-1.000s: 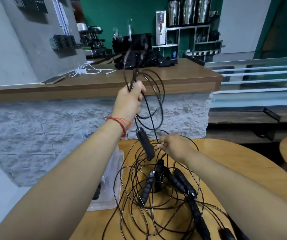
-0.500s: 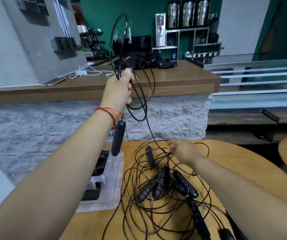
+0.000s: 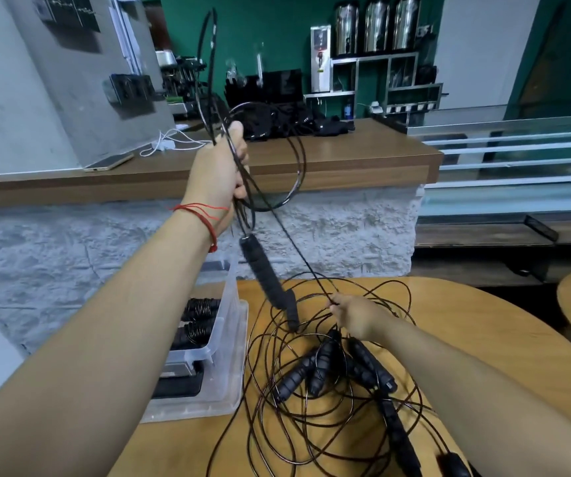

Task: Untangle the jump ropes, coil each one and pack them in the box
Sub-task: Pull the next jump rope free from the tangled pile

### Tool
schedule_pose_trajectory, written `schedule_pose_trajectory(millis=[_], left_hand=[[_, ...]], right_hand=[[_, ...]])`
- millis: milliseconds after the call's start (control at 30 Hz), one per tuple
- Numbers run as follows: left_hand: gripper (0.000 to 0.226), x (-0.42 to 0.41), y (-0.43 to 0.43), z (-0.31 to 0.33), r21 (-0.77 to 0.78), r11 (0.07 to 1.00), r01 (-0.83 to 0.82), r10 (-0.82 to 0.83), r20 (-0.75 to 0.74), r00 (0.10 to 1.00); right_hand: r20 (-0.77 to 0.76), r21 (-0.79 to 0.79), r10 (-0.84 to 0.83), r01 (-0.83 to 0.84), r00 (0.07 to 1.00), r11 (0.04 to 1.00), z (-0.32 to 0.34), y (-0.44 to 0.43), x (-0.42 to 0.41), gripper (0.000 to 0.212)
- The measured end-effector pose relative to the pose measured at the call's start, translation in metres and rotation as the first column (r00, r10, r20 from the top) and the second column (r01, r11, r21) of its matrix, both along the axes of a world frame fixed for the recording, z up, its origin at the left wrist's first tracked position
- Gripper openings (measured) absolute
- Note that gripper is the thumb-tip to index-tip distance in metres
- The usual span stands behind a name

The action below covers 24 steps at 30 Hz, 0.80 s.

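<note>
Fingers [image 3: 241,151] of the left hand [image 3: 218,173] are gripping rope loops [image 3: 303,160] high (handle [image 3: 263,273] dangling clear); right hand [image 3: 356,316] is pinching one strand [image 3: 298,249] taut, freeing it.

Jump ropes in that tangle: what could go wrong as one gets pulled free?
1. The cord stretched from the left hand to the right hand seems to run into the pile; pulling harder may tighten a knot.
2. The handle hanging below the left hand could swing and snag loops lying on the table.
</note>
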<state>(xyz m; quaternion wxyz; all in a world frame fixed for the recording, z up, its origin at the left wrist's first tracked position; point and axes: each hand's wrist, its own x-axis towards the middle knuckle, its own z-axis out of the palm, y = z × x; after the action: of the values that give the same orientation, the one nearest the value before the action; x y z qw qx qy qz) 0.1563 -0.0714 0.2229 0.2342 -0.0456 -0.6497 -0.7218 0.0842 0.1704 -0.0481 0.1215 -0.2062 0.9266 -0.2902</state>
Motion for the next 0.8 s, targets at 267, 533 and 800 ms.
schedule_pose_trajectory(millis=[267,533,800], left_hand=[[0.029,0.006,0.005,-0.045,-0.312,0.942,0.121,-0.055,0.213,0.976],[0.045,0.005,0.045,-0.13,-0.455,0.848,0.273,0.078,0.616,0.784],[0.034,0.001,0.059,-0.15,-0.366,0.93,0.034,0.215,0.618,0.756]], right_hand=[[-0.089,-0.073,-0.033,0.027,0.995,0.997,0.056,-0.005,0.008,0.03],[-0.1,-0.212,-0.023,0.002,0.995,0.977,0.078,-0.015,-0.001,0.03],[-0.1,-0.308,-0.008,-0.024,0.995,0.951,0.075,-0.007,0.008,0.019]])
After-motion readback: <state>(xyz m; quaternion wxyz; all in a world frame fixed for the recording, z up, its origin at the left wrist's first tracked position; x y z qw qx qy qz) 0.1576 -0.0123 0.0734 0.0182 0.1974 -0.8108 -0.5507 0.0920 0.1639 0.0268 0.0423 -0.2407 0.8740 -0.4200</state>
